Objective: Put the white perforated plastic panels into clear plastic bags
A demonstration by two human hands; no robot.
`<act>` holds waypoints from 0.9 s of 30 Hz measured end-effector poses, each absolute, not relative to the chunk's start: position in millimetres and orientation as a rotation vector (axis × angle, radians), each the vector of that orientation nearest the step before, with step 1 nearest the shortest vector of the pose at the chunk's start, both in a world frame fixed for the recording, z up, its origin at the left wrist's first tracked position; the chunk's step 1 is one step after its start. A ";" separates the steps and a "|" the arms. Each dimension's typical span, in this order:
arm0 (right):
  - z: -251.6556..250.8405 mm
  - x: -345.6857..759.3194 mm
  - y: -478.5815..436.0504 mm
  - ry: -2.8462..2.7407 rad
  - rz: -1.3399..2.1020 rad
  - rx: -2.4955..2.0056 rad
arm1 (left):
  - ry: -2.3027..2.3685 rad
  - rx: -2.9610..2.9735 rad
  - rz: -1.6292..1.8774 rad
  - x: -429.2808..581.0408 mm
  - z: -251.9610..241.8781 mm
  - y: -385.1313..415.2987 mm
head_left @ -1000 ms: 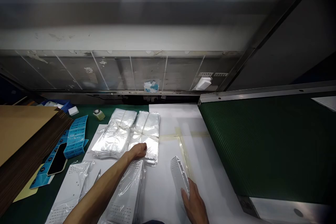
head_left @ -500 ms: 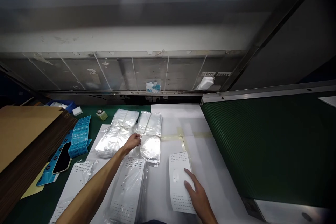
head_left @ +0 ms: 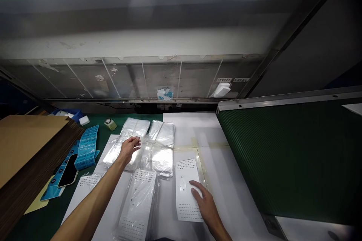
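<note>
My left hand (head_left: 130,148) is closed in a pinch on the edge of a clear plastic bag (head_left: 152,144), which stretches to the right over the bag stacks. Beneath and beside that hand lie a left bag stack (head_left: 135,125) and a right bag stack (head_left: 162,158), both shiny and flattened. My right hand (head_left: 206,204) grips the right side of a white slotted panel (head_left: 185,184), thumb and finger on its upper face. Between my arms lies a pile of bagged white panels (head_left: 138,203). Another slotted panel (head_left: 86,185) is partly hidden behind my left forearm.
A green conveyor belt (head_left: 283,150) with a metal frame borders the right. On the left are stacked cardboard sheets (head_left: 31,135), a phone (head_left: 68,171), blue label sheets (head_left: 87,147) and a small bottle (head_left: 110,124). A white sheet (head_left: 226,196) covers the table.
My left hand has moved left and slightly up, drawing the bag's edge along. My right hand has shifted left and slightly up with the slotted panel.
</note>
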State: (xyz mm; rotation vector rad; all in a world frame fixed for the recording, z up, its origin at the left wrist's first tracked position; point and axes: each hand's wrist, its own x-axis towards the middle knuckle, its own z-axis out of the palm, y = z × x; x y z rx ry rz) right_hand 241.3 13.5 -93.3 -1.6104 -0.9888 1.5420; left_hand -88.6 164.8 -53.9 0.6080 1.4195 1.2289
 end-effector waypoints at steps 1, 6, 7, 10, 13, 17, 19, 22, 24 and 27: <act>-91.1 242.0 14.1 -0.990 1.538 -1.618 | 1.400 0.598 1.249 -92.0 -48.6 164.4; -64.3 238.6 19.7 -1.046 1.474 -1.636 | 1.236 0.578 1.270 -82.3 -12.4 142.4; -54.2 234.3 20.8 -1.096 1.436 -1.639 | 1.206 0.579 1.248 -72.5 -4.7 132.4; -18.2 212.6 22.4 -1.334 1.263 -1.668 | 1.113 0.598 1.125 -29.5 12.9 93.9; 10.6 188.6 19.8 -1.569 1.175 -1.621 | 0.962 0.623 0.960 14.2 17.4 55.8; 15.2 183.2 12.4 -1.687 1.147 -1.557 | 0.914 0.592 0.973 36.3 9.1 27.8; 8.9 192.0 11.1 -1.703 1.115 -1.620 | 0.908 0.536 0.991 33.2 3.7 22.7; 3.2 206.7 16.2 -1.682 1.029 -1.729 | 0.935 0.592 0.924 25.6 -2.8 19.4; 4.6 214.6 23.6 -1.653 1.035 -1.764 | 1.072 0.852 0.842 23.6 -5.6 19.0; 11.6 231.4 34.0 -1.580 1.132 -1.746 | 1.347 1.335 0.759 25.4 -8.2 22.5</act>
